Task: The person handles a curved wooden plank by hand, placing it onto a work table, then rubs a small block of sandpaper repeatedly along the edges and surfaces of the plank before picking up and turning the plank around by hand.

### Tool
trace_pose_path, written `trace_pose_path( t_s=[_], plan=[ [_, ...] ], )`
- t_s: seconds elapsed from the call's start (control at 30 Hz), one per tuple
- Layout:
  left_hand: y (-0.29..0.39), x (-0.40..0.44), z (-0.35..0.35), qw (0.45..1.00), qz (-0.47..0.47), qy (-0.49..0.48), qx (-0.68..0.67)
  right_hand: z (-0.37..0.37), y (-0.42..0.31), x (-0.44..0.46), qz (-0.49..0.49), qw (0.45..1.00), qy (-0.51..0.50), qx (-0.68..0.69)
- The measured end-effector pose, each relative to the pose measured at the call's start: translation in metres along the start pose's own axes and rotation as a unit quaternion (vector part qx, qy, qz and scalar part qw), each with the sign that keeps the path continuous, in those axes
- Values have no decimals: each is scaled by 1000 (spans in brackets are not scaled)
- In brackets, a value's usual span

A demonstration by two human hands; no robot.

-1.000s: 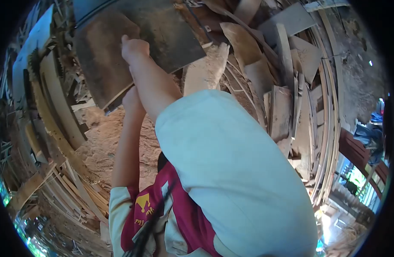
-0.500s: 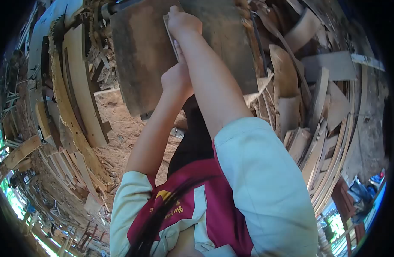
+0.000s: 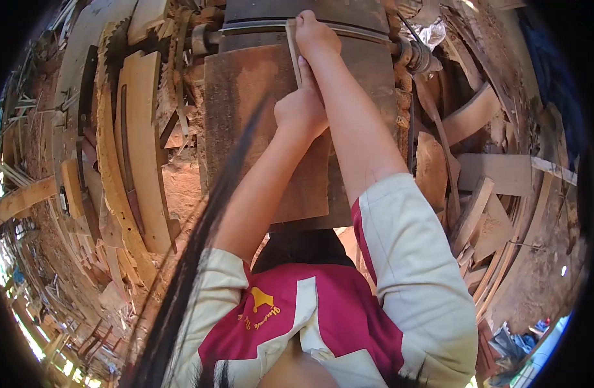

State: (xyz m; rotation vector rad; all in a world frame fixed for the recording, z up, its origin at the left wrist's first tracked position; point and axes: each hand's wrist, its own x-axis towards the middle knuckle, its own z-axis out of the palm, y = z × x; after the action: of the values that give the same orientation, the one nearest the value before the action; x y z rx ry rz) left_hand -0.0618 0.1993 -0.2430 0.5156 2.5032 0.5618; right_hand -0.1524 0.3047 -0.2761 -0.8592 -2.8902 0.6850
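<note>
A narrow strip of wood (image 3: 293, 48) lies lengthwise on a flat, dusty machine bed (image 3: 368, 71). My right hand (image 3: 318, 42) is closed on the strip's far end, near a metal-edged slot across the bed. Closer to my body, my left hand (image 3: 301, 111) is closed around the strip's near part, one finger stretched along it. Under my left hand and forearm is a brown board (image 3: 245, 97) on the bed. The strip's near end is hidden by my left hand.
Long planks (image 3: 148, 149) and a rough-edged slab (image 3: 106, 129) stand to the left. At the right are a round metal machine part (image 3: 423, 59), a curved wood piece (image 3: 471, 116) and stacked offcuts (image 3: 494, 226). Strands of hair cross the view at the left.
The view has swung so the machine bed sits centrally and its slot shows. Both hands appear farther right, and the wood strip, hidden at first, now shows between them.
</note>
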Motion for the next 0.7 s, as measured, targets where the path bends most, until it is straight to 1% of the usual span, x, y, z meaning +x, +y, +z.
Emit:
trace_pose_path(
  t_s=[0.03,0.1,0.17,0.23,0.4,0.47,0.5,0.53,0.7],
  plan=[
    [-6,-1,3,999,28,-24,28,2,4,-5,3,1000,5,14],
    [-12,-21,21,999,31,-15,17,3,13,-30,-10,1000,3,3],
    [-13,-57,32,999,47,-2,27,-2,21,-68,-17,1000,4,-4],
    [-18,-94,47,998,62,-5,25,-6,31,-110,24,1000,-6,1],
    [-36,-184,90,994,113,2,-9,-1,57,-209,20,1000,12,20],
    [-42,-211,104,993,117,25,-14,0,59,-240,14,999,16,27],
    [-44,-223,106,993,114,10,0,0,60,-255,18,999,16,23],
    [-46,-234,109,994,111,-6,14,0,60,-267,22,999,16,18],
    [-60,-258,118,991,133,3,15,1,60,-293,22,999,20,13]
  ],
)
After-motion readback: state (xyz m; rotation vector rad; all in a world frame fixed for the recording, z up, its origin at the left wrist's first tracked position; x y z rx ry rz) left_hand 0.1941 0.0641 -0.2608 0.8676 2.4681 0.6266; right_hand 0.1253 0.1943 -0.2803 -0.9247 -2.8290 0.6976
